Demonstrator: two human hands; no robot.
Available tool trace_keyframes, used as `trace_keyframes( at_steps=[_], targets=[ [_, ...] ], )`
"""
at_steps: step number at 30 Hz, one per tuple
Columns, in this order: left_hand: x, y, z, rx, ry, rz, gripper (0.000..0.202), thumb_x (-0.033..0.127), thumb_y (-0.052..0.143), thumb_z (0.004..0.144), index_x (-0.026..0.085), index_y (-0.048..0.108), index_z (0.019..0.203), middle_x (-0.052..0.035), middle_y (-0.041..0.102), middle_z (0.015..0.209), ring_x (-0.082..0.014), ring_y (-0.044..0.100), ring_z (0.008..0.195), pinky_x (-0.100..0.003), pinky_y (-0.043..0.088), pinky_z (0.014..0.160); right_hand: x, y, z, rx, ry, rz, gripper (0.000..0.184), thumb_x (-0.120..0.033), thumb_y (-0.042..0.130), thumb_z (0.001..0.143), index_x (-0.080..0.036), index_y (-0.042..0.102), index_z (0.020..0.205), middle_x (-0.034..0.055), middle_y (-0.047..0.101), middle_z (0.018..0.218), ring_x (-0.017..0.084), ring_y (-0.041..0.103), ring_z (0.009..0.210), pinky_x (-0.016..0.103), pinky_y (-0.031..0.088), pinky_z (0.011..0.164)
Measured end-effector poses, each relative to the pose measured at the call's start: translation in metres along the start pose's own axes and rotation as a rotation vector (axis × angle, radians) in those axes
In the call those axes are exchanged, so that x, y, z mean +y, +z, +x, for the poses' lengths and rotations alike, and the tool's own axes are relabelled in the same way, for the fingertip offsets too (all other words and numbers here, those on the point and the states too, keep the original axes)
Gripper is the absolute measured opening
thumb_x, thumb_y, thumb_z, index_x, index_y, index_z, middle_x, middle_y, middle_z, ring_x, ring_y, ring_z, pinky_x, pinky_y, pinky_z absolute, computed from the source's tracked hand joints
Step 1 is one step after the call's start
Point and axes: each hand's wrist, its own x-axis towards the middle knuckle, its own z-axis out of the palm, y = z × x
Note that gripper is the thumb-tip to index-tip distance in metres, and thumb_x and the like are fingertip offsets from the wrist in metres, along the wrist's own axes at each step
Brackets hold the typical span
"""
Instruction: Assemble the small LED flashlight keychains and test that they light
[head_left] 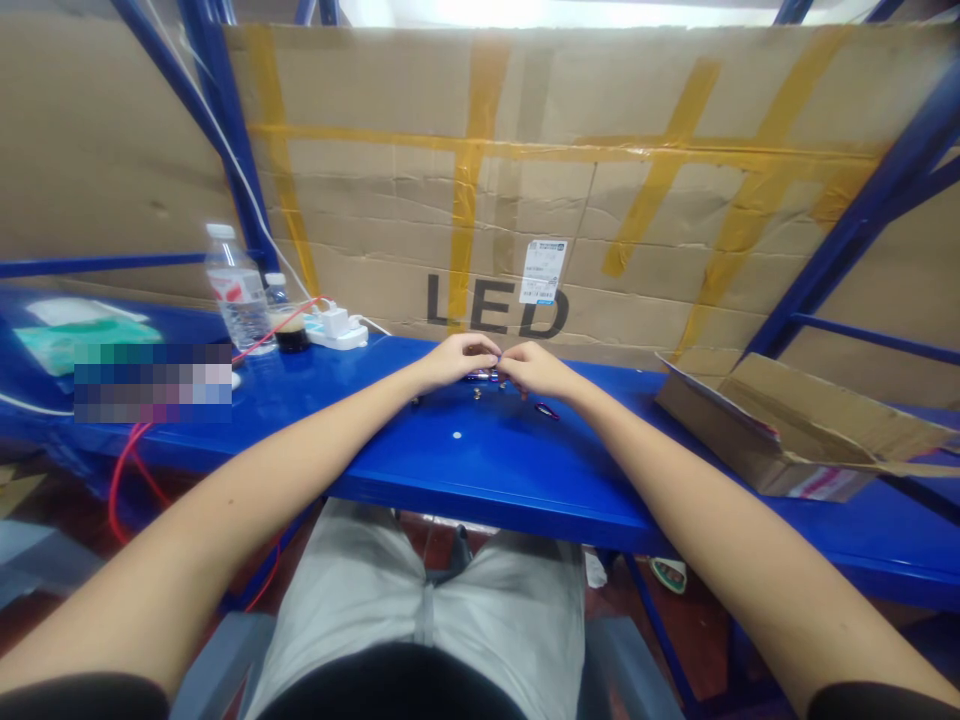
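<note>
Out over the far part of the blue table point(450, 480), my left hand point(460, 360) and my right hand point(538, 368) meet at the fingertips. Both are closed in a pinch around something too small to make out. Just under them lies a shiny metallic piece point(482, 377), partly covered by the fingers. A tiny brass-coloured part point(477, 394) rests in front of it. To the right, below my right hand, is a small dark, reddish looped object point(547, 411). A small white disc point(457, 435) is nearer to me.
An open cardboard box point(780, 430) stands at the right. On the left are a water bottle point(238, 295), a smaller bottle of dark liquid point(291, 325), a white power strip point(341, 330) and a red cable point(120, 480). A large cardboard sheet point(375, 220) marked LED rises behind.
</note>
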Motion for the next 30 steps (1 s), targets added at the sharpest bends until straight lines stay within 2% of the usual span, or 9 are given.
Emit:
trace_keyframes(
  at_steps=[3,7,11,13,15,19,22,24,30],
  targets=[
    [-0.001,0.000,-0.001,-0.040,0.068,0.119,0.026,0.037,0.075,0.076,0.016,0.072,0.092,-0.0059,0.072,0.082,-0.0195,0.064,0.080,-0.038,0.049,0.081,0.005,-0.001,0.002,-0.015,0.005,0.020,0.029,-0.019,0.052,0.090,-0.017,0.056,0.062,-0.0029,0.052,0.049,0.011,0.050,0.040,0.024,0.040,0.043],
    [-0.002,-0.003,-0.002,-0.028,0.069,0.149,0.026,0.033,0.075,0.073,0.015,0.070,0.091,-0.0053,0.071,0.082,-0.0188,0.064,0.078,-0.036,0.050,0.078,0.011,-0.002,0.006,-0.043,0.010,0.073,0.025,-0.018,0.053,0.090,-0.018,0.054,0.065,-0.0039,0.052,0.051,0.010,0.051,0.041,0.023,0.040,0.043],
    [-0.006,-0.008,0.000,0.048,0.070,0.213,0.024,0.031,0.073,0.072,0.015,0.070,0.090,-0.0053,0.071,0.081,-0.0181,0.063,0.076,-0.035,0.049,0.075,0.017,-0.005,0.009,-0.056,-0.009,0.118,0.002,-0.013,0.061,0.086,-0.015,0.061,0.088,-0.0022,0.062,0.063,0.010,0.055,0.047,0.022,0.046,0.048],
    [-0.009,-0.011,0.001,0.082,0.069,0.247,0.023,0.031,0.072,0.072,0.015,0.070,0.088,-0.0044,0.069,0.079,-0.0173,0.061,0.073,-0.034,0.048,0.074,0.019,-0.008,0.011,-0.045,0.011,0.133,0.022,-0.006,0.062,0.082,-0.013,0.061,0.103,-0.0010,0.066,0.068,0.011,0.058,0.052,0.022,0.048,0.052],
    [-0.013,-0.013,0.002,0.099,0.057,0.271,0.020,0.029,0.071,0.071,0.015,0.070,0.086,-0.0036,0.068,0.076,-0.0167,0.060,0.072,-0.033,0.048,0.073,0.023,-0.010,0.013,-0.023,0.025,0.137,0.033,0.000,0.063,0.077,-0.013,0.061,0.107,0.0003,0.069,0.073,0.011,0.060,0.056,0.022,0.049,0.054],
    [-0.022,-0.015,0.003,0.127,0.010,0.309,0.017,0.028,0.071,0.069,0.016,0.069,0.081,-0.0032,0.068,0.073,-0.0167,0.059,0.070,-0.033,0.046,0.070,0.035,-0.008,0.024,0.038,0.009,0.123,0.035,0.006,0.065,0.068,-0.014,0.062,0.097,0.0024,0.070,0.085,0.011,0.062,0.064,0.021,0.051,0.060],
    [-0.027,-0.016,0.003,0.149,-0.018,0.359,0.016,0.027,0.073,0.068,0.017,0.069,0.079,-0.0032,0.068,0.073,-0.0172,0.058,0.069,-0.032,0.044,0.068,0.045,-0.003,0.033,0.048,-0.012,0.126,0.033,0.005,0.067,0.067,-0.014,0.062,0.093,0.0022,0.069,0.086,0.012,0.063,0.069,0.022,0.052,0.065],
    [-0.028,-0.016,0.003,0.151,-0.036,0.412,0.014,0.027,0.073,0.069,0.018,0.069,0.079,-0.0033,0.068,0.072,-0.0176,0.058,0.068,-0.032,0.044,0.067,0.051,0.000,0.039,0.092,-0.035,0.098,0.031,0.005,0.068,0.066,-0.014,0.062,0.090,0.0014,0.069,0.084,0.012,0.063,0.072,0.021,0.052,0.067],
    [-0.030,-0.016,0.001,0.143,-0.026,0.573,0.013,0.029,0.072,0.071,0.019,0.070,0.079,-0.0036,0.066,0.071,-0.0200,0.058,0.070,-0.035,0.045,0.074,0.059,0.006,0.047,0.058,-0.042,0.101,0.029,0.011,0.062,0.066,-0.013,0.064,0.083,0.0002,0.067,0.073,0.013,0.064,0.074,0.021,0.051,0.071]
  ],
)
